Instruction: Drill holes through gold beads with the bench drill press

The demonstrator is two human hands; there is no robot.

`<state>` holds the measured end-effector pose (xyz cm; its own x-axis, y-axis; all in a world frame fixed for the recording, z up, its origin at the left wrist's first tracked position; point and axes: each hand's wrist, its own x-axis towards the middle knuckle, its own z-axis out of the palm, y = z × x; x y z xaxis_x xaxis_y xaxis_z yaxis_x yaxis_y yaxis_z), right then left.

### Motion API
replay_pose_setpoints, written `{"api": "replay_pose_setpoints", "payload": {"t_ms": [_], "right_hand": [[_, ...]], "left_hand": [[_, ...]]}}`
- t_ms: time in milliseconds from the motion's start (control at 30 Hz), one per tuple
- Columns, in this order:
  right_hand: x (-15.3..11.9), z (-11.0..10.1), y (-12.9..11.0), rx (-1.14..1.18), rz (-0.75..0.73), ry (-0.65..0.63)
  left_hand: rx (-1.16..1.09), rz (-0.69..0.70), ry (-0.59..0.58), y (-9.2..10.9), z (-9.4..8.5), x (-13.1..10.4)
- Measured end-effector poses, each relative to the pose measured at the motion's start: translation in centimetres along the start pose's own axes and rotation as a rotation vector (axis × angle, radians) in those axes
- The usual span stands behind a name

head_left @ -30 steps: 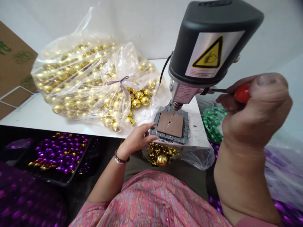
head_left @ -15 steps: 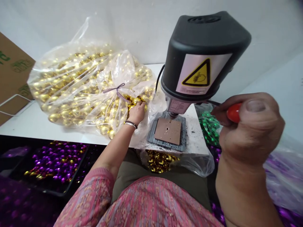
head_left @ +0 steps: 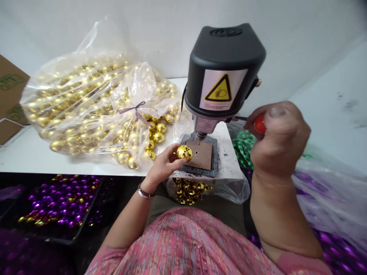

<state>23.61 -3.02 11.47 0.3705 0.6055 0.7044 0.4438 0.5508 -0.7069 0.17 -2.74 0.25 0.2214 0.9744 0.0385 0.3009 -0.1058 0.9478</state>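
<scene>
Left hand (head_left: 162, 166) pinches a gold ball (head_left: 184, 152) beside the drill plate (head_left: 201, 154); right hand (head_left: 276, 139) is closed around the red lever knob (head_left: 259, 124).

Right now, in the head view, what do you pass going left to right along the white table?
Cardboard box → big clear bag of gold balls → left hand holding a gold ball → brown drill plate → green beads → right hand gripping the red lever knob.

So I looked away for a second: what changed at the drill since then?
The left hand went into the bag of gold balls, took one gold ball and brought it back beside the brown plate. The right hand kept its grip on the red knob.
</scene>
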Motion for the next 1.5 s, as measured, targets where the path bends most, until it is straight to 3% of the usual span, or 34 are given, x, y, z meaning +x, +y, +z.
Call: {"api": "replay_pose_setpoints", "payload": {"t_ms": [133,333,767,900,1200,1333,1500], "right_hand": [[0.4,0.0,-0.1,0.057,-0.005,-0.063],[0.5,-0.5,-0.2,0.012,0.018,-0.125],[1.6,-0.4,-0.7,0.066,0.004,-0.137],[1.5,-0.6,-0.7,0.079,0.028,-0.145],[-2.5,-1.8,0.5,-0.060,-0.071,-0.214],[-4.7,-1.6,2.0,-0.154,-0.187,-0.159],[-6.4,-0.7,4.8,-0.106,-0.275,-0.058]], "left_hand": [[-0.184,-0.183,-0.035,0.1,2.8,0.9],[-0.089,-0.284,0.004,0.3,3.9,3.1],[0.376,-0.076,-0.040,1.5,5.0,3.5],[0.413,-0.034,-0.021,1.1,5.3,3.9],[0.364,-0.063,-0.038,0.2,5.5,4.2],[0.330,-0.056,-0.058,0.2,5.5,4.2],[0.334,-0.061,-0.068,0.2,5.5,4.1]]}}
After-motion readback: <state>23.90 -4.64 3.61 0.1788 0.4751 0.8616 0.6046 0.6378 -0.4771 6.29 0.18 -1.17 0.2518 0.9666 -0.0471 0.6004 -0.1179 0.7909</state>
